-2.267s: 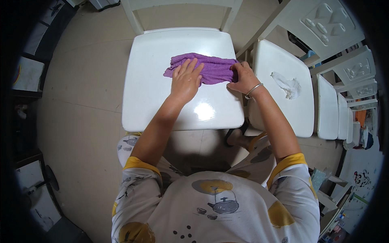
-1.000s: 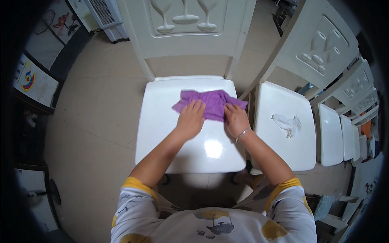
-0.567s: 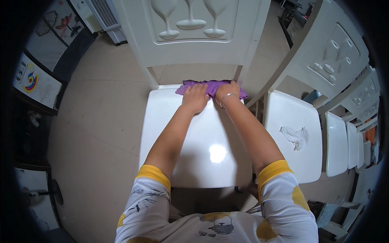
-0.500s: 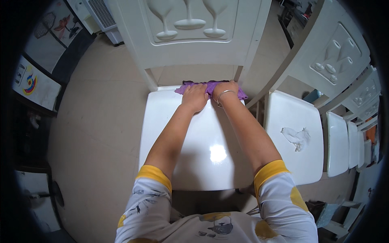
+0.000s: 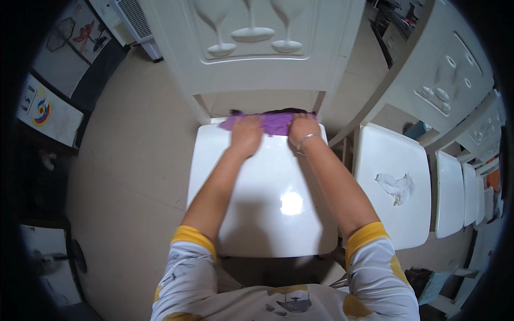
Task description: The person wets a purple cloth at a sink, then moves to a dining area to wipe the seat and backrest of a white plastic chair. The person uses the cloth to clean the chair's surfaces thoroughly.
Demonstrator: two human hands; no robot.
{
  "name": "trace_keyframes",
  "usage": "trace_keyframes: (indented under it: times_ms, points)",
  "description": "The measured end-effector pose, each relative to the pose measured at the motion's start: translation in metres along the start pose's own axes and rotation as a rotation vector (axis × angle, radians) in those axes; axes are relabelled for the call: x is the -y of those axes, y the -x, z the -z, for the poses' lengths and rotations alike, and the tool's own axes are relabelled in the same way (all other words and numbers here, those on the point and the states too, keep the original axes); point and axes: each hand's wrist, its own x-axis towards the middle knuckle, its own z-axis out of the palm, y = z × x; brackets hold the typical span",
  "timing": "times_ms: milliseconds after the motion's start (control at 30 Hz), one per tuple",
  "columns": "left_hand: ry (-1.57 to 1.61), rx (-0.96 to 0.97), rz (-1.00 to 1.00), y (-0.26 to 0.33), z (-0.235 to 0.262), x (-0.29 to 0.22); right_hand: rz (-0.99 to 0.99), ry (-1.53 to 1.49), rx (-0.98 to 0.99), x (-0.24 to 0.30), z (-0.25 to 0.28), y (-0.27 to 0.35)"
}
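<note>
The white chair point(image 5: 262, 74) now shows its tall backrest with moulded goblet shapes more fully at the top of the view than it does about two seconds earlier, and most of its seat point(image 5: 262, 182) lies uncovered between the person's forearms. The next chair point(image 5: 391, 158) stands just to the right, apart from both hands. The purple towel point(image 5: 276, 124) has gone from across the upper middle of the seat to its rear edge, just below the backrest gap; for the work in hand, that seems to put the pressing at the far end of the seat. In the last half second the hands have also drawn apart, so more towel shows between them. Both forearms reach well forward, bent little at the elbow. The left hand point(image 5: 247, 135) lies palm down on the towel's left part, its fingers pointing away from the body, too blurred to tell whether spread or pressed together. The right hand point(image 5: 303, 130) rests on the right end, its fingers bent over the cloth; whether they pinch it cannot be told. A crumpled white cloth point(image 5: 397, 187) lies on the next chair, and a thin silver bracelet point(image 5: 309, 137) circles the right wrist.
</note>
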Motion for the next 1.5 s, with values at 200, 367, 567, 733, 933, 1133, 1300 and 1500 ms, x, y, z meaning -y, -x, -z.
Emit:
trace_keyframes:
  times_ms: [200, 367, 567, 733, 933, 1133, 1300, 1500]
  points:
    - [0.004, 0.03, 0.022, -0.011, -0.002, -0.026, -0.061, -0.173, -0.118, 0.018, -0.001, 0.01]
    - [-0.262, -0.04, 0.232, 0.01, 0.018, 0.05, 0.191, -0.261, -0.233, 0.101, -0.018, -0.024]
    - [-0.176, 0.037, 0.25, 0.014, 0.049, 0.06, 0.347, -0.465, -0.163, 0.111, -0.014, -0.057]
    - [-0.114, -0.09, 0.166, 0.067, 0.065, 0.064, 0.35, -0.37, -0.134, 0.094, 0.011, -0.027]
    - [-0.081, -0.154, 0.133, 0.078, 0.055, 0.082, 0.469, -0.538, -0.214, 0.141, -0.019, -0.066]
    - [0.154, -0.179, 0.093, 0.083, 0.062, 0.101, 0.369, -0.442, -0.095, 0.152, -0.004, -0.065]
    - [0.068, -0.013, 0.127, 0.124, 0.073, 0.087, 0.459, -0.162, -0.311, 0.125, -0.016, -0.022]
    - [0.069, 0.126, 0.049, 0.219, 0.106, 0.036, 0.684, -0.177, -0.276, 0.118, 0.0, 0.14]
